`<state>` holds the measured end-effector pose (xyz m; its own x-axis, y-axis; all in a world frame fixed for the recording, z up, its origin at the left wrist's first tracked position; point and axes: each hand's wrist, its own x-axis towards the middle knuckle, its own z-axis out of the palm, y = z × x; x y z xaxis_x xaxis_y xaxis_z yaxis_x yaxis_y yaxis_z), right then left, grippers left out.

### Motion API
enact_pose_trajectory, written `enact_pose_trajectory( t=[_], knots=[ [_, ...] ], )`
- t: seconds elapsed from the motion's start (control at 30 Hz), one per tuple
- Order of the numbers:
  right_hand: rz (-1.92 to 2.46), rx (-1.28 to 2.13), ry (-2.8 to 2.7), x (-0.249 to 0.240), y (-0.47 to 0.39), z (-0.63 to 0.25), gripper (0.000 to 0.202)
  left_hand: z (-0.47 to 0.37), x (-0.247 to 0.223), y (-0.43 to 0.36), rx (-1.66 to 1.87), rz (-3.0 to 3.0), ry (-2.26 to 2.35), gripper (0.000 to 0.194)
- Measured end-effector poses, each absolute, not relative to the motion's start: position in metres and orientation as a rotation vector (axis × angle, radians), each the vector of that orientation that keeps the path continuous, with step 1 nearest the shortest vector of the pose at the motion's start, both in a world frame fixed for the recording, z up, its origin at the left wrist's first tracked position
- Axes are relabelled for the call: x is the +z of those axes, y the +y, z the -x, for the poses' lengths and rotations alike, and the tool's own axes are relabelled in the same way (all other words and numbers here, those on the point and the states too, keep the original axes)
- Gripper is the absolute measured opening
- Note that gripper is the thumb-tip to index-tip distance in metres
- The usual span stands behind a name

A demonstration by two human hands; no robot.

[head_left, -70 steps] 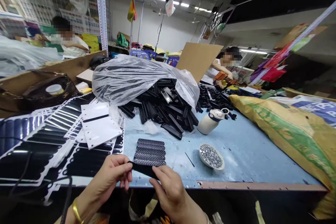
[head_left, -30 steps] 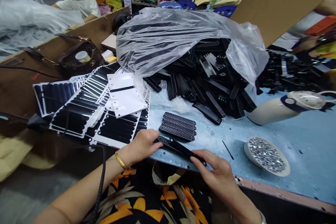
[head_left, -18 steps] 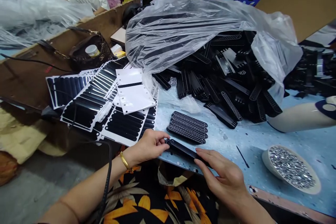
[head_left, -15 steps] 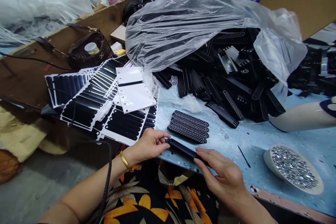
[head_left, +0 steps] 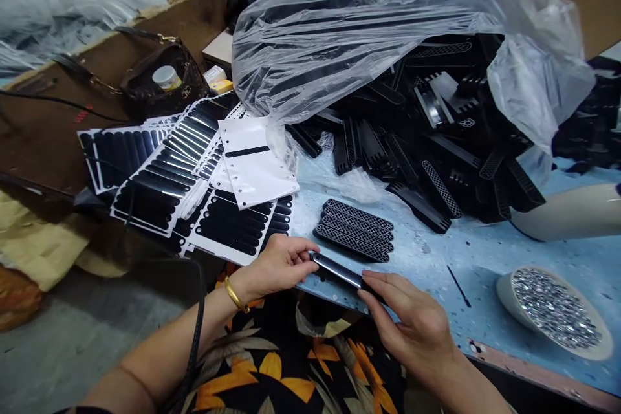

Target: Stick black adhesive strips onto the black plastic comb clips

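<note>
Head view: where is the black strip [head_left: 338, 272], and what has hold of it?

— It is between the person's two hands, at the near edge of the blue bench [head_left: 427, 265]. The left hand [head_left: 284, 262] has thumb and fingers pinched on its left end, and the right hand [head_left: 414, 317] grips the other end between thumb and fingers.

— Which way does it point?

— Its long axis runs aslant: left end farther from the person, right end nearer and partly hidden by the right hand. A glossy face is turned up, with a streak of light along it. I can't tell whether it rests on the bench or is held just above.

— Anything lined up with it?

— Just beyond, black lattice pieces [head_left: 356, 231] lie side by side, touching, leaning the same way but less steeply.

— And around those?

— On the right, a thin black stick [head_left: 458, 286] and a white bowl [head_left: 507, 301] of shiny bits [head_left: 557, 310]. On the left, overlapping black-striped sheets [head_left: 155, 187] with a white sheet [head_left: 255, 178] on top. Behind, black toothed pieces [head_left: 400, 162] spill from a clear plastic bag [head_left: 334, 45].
</note>
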<state>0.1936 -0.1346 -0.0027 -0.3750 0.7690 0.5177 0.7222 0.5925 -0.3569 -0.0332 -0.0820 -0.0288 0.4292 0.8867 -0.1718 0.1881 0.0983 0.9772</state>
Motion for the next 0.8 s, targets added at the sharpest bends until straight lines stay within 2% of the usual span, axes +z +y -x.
enact_pose_trajectory(
  t=[0.8],
  knots=[
    [1.164, 0.099, -2.164, -0.0012, -0.1354, -0.1914, 0.016, 0.0344, -0.0289, -0.0801, 0.636, -1.433, 1.028, 0.025]
  ],
)
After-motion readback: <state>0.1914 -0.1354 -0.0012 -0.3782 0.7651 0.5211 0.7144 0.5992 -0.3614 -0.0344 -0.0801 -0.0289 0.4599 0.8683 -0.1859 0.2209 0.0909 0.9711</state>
